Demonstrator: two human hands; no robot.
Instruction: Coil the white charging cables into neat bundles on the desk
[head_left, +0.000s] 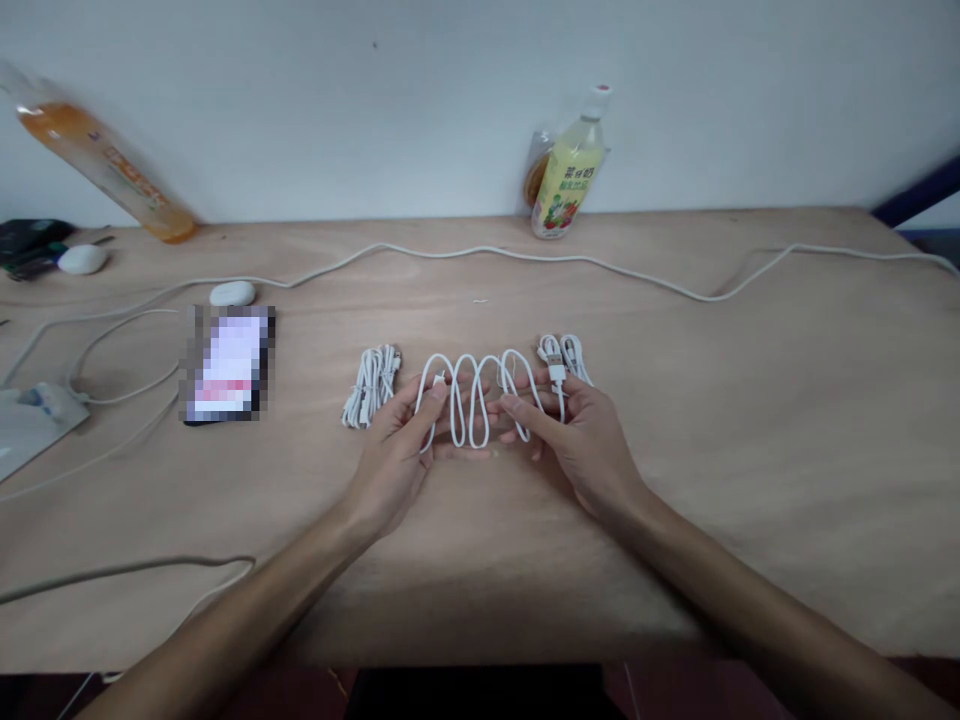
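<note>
A white USB cable [481, 400] in wavy loops spans the gap between my two hands, above the middle of the table. My left hand [401, 440] pinches its left end, thumb pressed near a small connector, with fingers under the loops. On the other side my right hand [581, 440] grips the right loops between thumb and fingers. A larger USB plug [556, 366] hangs by the right fingers. Just beyond my left hand lies a tied bundle of white cables [373, 385]. Another coiled white cable bundle [574, 352] rests behind my right hand, partly covered.
A phone [229, 365] and a white earbud case [232, 293] lie to the left. A long white cord [480, 252] crosses the back of the wooden table [750, 420]. An orange drink bottle [112, 170] and a yellow drink bottle [571, 170] stand by the wall.
</note>
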